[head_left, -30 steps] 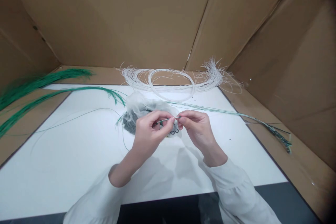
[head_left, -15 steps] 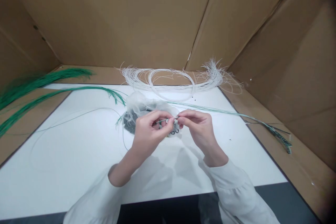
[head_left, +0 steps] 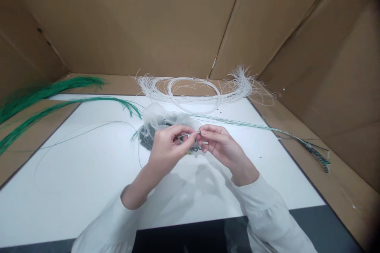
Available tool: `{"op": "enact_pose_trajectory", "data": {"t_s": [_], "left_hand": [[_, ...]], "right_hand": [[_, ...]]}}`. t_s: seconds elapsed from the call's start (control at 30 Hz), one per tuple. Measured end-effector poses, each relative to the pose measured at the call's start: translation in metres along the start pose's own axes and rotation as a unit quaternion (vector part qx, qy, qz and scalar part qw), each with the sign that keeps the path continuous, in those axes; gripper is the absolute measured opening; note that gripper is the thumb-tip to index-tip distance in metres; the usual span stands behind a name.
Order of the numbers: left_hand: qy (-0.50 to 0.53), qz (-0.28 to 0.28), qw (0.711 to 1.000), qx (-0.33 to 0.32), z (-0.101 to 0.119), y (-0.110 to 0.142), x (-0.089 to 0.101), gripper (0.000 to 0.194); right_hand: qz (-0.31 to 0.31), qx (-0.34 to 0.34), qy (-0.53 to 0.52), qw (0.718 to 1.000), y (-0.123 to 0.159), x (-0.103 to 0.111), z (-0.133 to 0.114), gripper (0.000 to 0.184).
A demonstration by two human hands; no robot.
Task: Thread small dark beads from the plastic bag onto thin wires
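Observation:
My left hand (head_left: 168, 148) is closed in a pinch on a thin green wire (head_left: 184, 135), which runs along its fingers toward the right. Fingertips of my right hand (head_left: 221, 146) pinch at the wire's end, almost touching the left fingertips. Whatever tiny piece sits between the right fingers is too small to make out. Behind and below both hands lies a clear plastic bag (head_left: 154, 114) with dark contents and black lettering, partly covered by the hands.
Green wire bundles (head_left: 68, 102) lie at the left. A coil of white wires (head_left: 194, 97) rests at the back. Green and white wires with dark ends (head_left: 317, 156) stretch to the right. Cardboard walls (head_left: 142, 19) enclose the white tabletop (head_left: 89, 189).
My right hand has turned slightly and shifted its fingertips left, closer to the left fingertips. My left hand keeps its pinch on the wire, nearly still.

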State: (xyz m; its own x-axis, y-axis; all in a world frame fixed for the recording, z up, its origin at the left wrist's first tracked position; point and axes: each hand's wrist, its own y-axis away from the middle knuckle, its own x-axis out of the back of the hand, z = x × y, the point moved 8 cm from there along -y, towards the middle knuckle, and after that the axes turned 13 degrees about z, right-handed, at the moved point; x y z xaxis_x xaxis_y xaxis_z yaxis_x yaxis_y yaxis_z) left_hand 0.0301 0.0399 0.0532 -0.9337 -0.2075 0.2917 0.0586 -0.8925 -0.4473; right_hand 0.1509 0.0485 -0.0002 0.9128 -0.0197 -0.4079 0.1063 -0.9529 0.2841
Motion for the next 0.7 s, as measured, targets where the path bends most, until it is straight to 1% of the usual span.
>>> {"op": "enact_pose_trajectory", "data": {"t_s": [0.07,0.13,0.23,0.33,0.5,0.7], "left_hand": [[0.001,-0.002,1.0,0.009,-0.002,0.0,-0.001,0.012],[0.006,-0.007,0.999,0.033,-0.006,0.0,-0.002,0.012],[0.021,-0.018,0.997,0.076,-0.013,0.0,-0.004,0.015],[0.039,-0.023,0.994,0.099,-0.015,0.0,-0.005,0.018],[0.056,-0.02,0.992,0.112,-0.017,0.0,-0.005,0.02],[0.057,-0.013,0.992,0.109,-0.016,0.0,-0.004,0.02]], "right_hand": [[-0.007,-0.031,-0.015,0.999,0.0,-0.001,0.004,0.006],[-0.01,-0.048,-0.025,0.998,0.0,-0.001,0.006,0.006],[-0.002,-0.049,-0.032,0.998,0.001,0.0,0.005,0.006],[0.007,-0.044,-0.029,0.999,0.001,0.001,0.004,0.006],[0.002,-0.046,-0.022,0.999,0.001,0.0,0.004,0.007],[-0.002,-0.045,-0.027,0.999,0.001,0.0,0.005,0.007]]}}
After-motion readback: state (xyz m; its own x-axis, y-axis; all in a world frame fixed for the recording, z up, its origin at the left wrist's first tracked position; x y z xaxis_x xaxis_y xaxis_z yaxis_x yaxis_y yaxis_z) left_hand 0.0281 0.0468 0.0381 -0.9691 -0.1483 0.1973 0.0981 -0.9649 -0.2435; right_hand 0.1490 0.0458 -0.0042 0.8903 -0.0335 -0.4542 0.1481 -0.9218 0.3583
